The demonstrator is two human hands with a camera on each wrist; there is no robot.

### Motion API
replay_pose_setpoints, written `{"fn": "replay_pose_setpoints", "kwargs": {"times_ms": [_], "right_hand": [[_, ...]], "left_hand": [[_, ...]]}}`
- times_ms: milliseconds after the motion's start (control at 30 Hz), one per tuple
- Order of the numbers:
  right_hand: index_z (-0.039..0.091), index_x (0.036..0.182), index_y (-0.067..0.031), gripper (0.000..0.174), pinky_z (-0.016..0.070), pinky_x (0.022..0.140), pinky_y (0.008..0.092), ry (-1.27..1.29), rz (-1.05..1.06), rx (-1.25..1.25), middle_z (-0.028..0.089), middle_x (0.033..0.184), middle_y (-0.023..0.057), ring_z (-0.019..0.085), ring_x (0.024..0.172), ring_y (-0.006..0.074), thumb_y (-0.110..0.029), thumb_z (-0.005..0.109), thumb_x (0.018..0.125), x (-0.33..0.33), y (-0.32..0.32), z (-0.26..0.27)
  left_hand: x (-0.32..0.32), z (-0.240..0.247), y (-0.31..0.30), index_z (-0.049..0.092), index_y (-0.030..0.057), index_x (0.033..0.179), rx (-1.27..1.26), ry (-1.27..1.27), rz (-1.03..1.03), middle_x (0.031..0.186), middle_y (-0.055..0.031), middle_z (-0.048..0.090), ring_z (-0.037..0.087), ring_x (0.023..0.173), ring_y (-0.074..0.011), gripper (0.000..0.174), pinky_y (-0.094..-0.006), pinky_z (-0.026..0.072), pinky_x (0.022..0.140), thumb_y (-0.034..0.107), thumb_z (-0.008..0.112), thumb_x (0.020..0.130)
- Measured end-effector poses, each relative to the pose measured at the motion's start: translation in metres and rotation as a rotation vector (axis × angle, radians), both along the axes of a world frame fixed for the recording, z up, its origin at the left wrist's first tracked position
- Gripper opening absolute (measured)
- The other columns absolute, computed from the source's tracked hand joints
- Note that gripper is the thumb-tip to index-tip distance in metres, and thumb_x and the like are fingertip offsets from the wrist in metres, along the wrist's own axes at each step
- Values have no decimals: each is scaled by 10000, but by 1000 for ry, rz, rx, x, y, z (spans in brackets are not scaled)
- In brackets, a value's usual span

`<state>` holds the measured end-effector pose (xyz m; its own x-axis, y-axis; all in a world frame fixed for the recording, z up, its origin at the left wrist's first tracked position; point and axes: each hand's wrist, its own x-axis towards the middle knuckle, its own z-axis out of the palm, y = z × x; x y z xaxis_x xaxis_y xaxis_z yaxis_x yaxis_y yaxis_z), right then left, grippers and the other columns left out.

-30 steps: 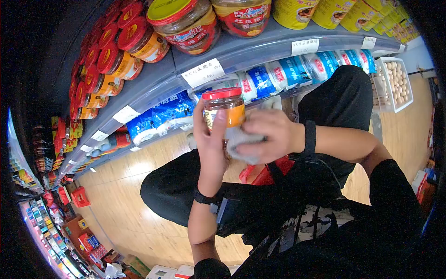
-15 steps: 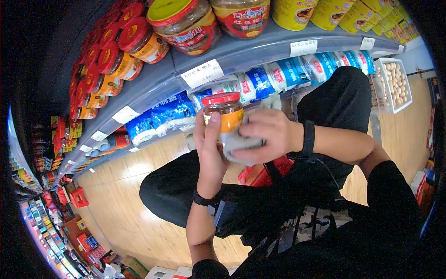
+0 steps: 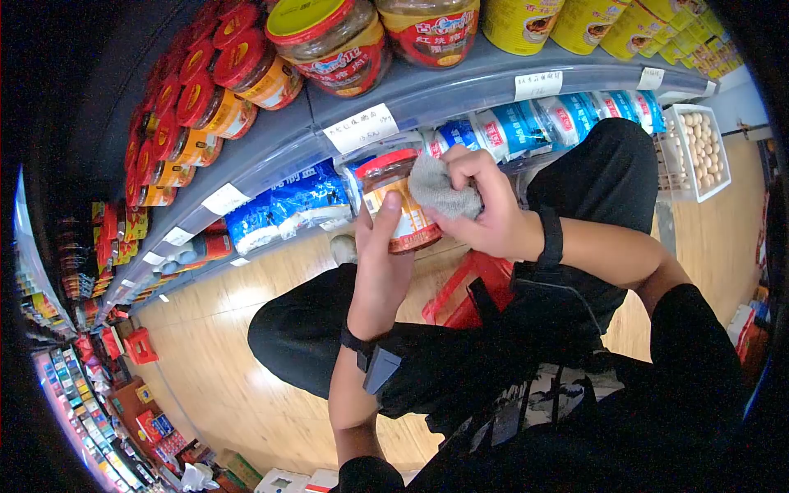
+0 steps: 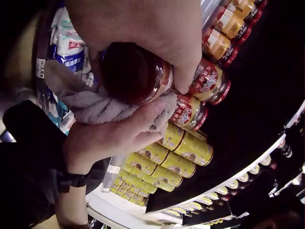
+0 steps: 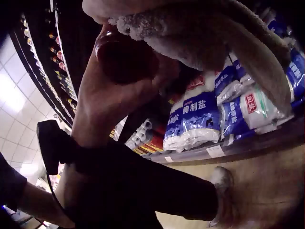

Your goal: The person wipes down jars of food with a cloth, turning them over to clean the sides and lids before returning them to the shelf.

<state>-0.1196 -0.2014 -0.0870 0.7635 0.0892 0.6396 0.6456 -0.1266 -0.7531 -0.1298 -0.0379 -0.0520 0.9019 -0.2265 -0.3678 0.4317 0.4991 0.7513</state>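
Observation:
A glass jar with a red lid and an orange label is held tilted in my left hand, the thumb lying across its label. My right hand grips a bunched grey cloth against the jar's side, just below the lid. The left wrist view shows the dark base of the jar, with the cloth wrapped along one side. In the right wrist view the cloth hangs down beside the jar, and the left fingers curl around the glass.
Red-lidded jars, larger jars and yellow cans fill the upper shelf. Blue-and-white bags lie below. A crate of eggs stands at right. Something red sits between the person's legs.
The right hand and cloth have moved up from the jar's lower part to near its lid. The jar has tilted and shifted slightly upward, baring more of its label.

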Motion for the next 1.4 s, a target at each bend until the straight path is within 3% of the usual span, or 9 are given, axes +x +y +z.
{"fn": "replay_pose_setpoints", "kwargs": {"times_ms": [133, 200, 533, 700, 833, 1033, 1200, 1333, 1400], "right_hand": [[515, 864, -62, 273, 488, 665, 377, -10, 12, -118, 512, 881, 132, 580, 767, 330, -23, 725, 694, -1, -4, 12], [541, 815, -58, 218, 493, 663, 356, -12, 22, -137, 536, 923, 129, 592, 781, 314, 26, 703, 694, -3, -1, 12], [638, 790, -59, 188, 510, 747, 352, 66, 57, -54, 586, 1010, 126, 630, 891, 301, 40, 730, 660, -3, -4, 19], [677, 657, -99, 203, 480, 801, 328, 96, 139, -75, 558, 1072, 142, 603, 967, 283, 99, 709, 624, -7, -3, 23], [691, 671, -115, 161, 506, 803, 343, 90, 124, -77, 574, 1072, 133, 627, 949, 309, 40, 722, 640, -4, -6, 22], [715, 718, -91, 151, 452, 883, 350, 104, 104, -41, 562, 1093, 131, 584, 1001, 284, 53, 741, 681, -4, -6, 25], [725, 903, -68, 129, 415, 960, 375, 153, 50, -8, 566, 1111, 126, 546, 1071, 268, -7, 716, 789, -1, -8, 22], [725, 918, -65, 137, 416, 963, 382, 162, 87, -32, 562, 1114, 137, 538, 1085, 278, -2, 695, 801, -4, -8, 24], [715, 904, -62, 103, 462, 920, 376, 118, 87, -93, 547, 1068, 129, 561, 1056, 308, -44, 712, 802, -5, -8, 25]], "left_hand": [[3, -9, 3, 519, 55, 1298, 75, -42, 19, 1204, -77, 627, 616, 1109, -188, 459, -380, 478, 969, 396, 543, 991], [4, -8, 5, 475, 45, 1312, 17, -23, 71, 1212, -94, 596, 603, 1090, -186, 468, -354, 477, 935, 331, 609, 967], [4, -4, 4, 498, 58, 1286, 17, -34, 98, 1194, -78, 606, 602, 1086, -181, 437, -347, 464, 941, 335, 595, 963], [6, -6, 5, 508, 58, 1279, 27, -27, 73, 1180, -75, 610, 601, 1075, -175, 437, -343, 461, 935, 345, 590, 959], [6, -4, 3, 510, 57, 1273, 21, -24, 60, 1177, -72, 611, 599, 1080, -174, 429, -343, 460, 938, 343, 586, 961], [6, 0, 0, 510, 58, 1275, 45, -21, 71, 1169, -76, 615, 606, 1075, -181, 432, -354, 468, 942, 346, 583, 962], [3, -1, 0, 513, 58, 1287, -80, -54, 47, 1181, -86, 617, 616, 1080, -203, 458, -378, 480, 954, 385, 567, 970], [3, 1, 2, 518, 58, 1281, -56, -24, 50, 1188, -85, 617, 617, 1087, -206, 462, -379, 481, 956, 399, 564, 972], [3, 1, 1, 518, 63, 1280, -50, -37, 74, 1188, -85, 617, 616, 1083, -201, 455, -375, 482, 944, 396, 563, 973]]}}
